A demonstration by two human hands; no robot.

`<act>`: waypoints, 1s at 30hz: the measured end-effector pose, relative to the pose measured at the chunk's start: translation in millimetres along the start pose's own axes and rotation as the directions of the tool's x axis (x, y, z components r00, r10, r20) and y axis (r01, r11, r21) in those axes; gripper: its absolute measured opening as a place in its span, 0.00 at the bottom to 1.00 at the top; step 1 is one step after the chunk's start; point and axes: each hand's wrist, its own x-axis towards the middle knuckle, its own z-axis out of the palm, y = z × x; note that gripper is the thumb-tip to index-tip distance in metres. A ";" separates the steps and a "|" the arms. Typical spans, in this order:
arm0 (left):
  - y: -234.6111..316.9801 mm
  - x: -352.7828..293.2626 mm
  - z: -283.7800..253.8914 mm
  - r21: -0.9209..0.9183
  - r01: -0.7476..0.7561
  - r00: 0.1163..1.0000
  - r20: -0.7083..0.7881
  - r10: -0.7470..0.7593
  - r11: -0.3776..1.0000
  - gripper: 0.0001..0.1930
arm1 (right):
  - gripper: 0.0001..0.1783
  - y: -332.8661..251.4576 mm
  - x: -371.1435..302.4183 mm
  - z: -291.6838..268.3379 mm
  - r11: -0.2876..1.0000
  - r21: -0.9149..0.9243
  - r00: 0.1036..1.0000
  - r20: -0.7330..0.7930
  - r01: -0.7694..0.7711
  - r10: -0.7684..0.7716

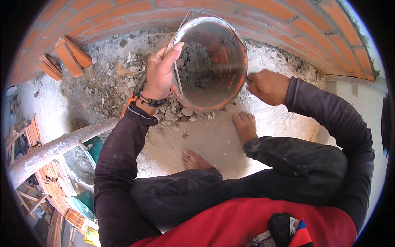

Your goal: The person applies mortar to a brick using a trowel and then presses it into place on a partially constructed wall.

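Observation:
An orange bucket (236, 88) coated with grey residue stands over the rubble, its mouth facing me. Wet grey mortar (201, 53) lies inside it. On the bucket's left rim, my left hand (160, 72) is closed, thumb up along the edge. My right hand (267, 86) makes a fist just at the right rim. Something dark and thin shows between that fist and the rim; I cannot make out what it is. A thin wire handle (189, 14) arches over the bucket's far side.
Broken rubble (111, 88) covers the floor left of the bucket. Loose bricks (70, 57) lean by the brick wall (135, 16) behind. A mortar-stained pole (61, 146) slants in at left, above green containers (84, 201). My bare feet (245, 125) are close to the bucket.

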 end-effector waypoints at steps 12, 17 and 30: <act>9.4 -6.6 28.4 0.278 -0.245 0.950 0.261 0.173 0.929 0.15 | 0.16 10.7 9.4 -10.0 0.998 -0.056 0.999 -0.025 0.030 -0.032; -0.9 -4.6 28.7 0.285 -0.290 0.933 0.298 0.203 0.914 0.10 | 0.16 13.4 1.5 10.9 0.992 -0.109 0.972 0.232 0.068 -0.041; 4.4 -5.9 34.3 0.270 -0.229 0.966 0.180 0.184 0.935 0.12 | 0.20 12.9 5.4 6.6 0.987 0.057 0.960 0.248 -0.149 0.131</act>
